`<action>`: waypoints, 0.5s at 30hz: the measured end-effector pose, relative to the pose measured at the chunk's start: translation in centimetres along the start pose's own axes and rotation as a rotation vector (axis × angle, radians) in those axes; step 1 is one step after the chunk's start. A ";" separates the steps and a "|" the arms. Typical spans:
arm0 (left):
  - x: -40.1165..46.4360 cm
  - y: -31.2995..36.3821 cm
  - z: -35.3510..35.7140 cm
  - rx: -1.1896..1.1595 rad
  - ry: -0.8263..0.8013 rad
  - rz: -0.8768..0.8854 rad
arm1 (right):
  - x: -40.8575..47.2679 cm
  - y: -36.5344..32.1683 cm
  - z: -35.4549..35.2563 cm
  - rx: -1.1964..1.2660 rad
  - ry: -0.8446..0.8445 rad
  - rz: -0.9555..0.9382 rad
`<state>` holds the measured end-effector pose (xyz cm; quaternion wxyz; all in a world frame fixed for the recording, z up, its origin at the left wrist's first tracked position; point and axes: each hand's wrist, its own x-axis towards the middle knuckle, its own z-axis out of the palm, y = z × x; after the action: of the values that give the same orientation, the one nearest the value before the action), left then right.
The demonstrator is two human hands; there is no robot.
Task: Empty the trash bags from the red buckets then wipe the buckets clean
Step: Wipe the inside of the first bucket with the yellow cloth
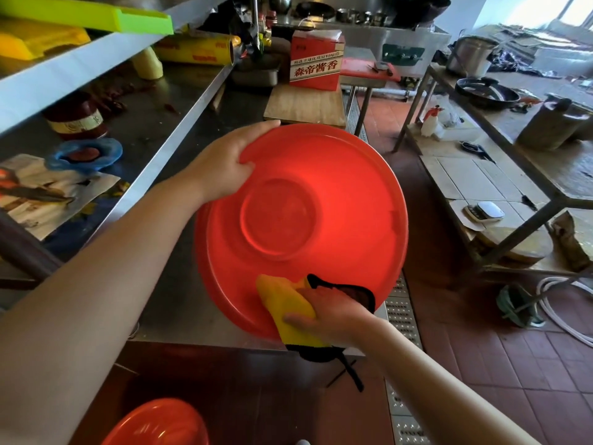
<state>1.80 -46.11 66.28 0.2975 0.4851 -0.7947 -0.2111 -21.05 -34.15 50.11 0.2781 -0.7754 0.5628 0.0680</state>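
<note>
Second red bucket (157,423) at 7 o'clock, low, near edge of view. Right hand (330,313) at 6 o'clock, fingers curled round yellow cloth (285,305), pressing it on near rim of red bucket (321,220). Bucket held centre over steel counter (179,146), mouth facing viewer, axis pointing away and down. Left hand (221,165) at 10 o'clock grips rim. Judged light, stiff, smooth plastic, likely slippery; take hold at rim.

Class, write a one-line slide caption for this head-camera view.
Left hand steadies a red bucket while right hand wipes its rim with a yellow cloth.
</note>
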 end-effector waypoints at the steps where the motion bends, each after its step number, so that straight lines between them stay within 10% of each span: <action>1: 0.3 0.1 0.1 -0.003 -0.008 -0.009 | 0.5 0.1 -0.1 -0.013 -0.014 0.025; 15: 3.2 1.1 0.9 0.017 -0.085 0.027 | 7.8 2.8 -1.5 -0.062 -0.103 0.153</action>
<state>-0.68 -48.42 67.17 0.2620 0.4673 -0.8150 -0.2209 -21.11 -42.05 47.14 0.2766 -0.7338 0.6031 0.1462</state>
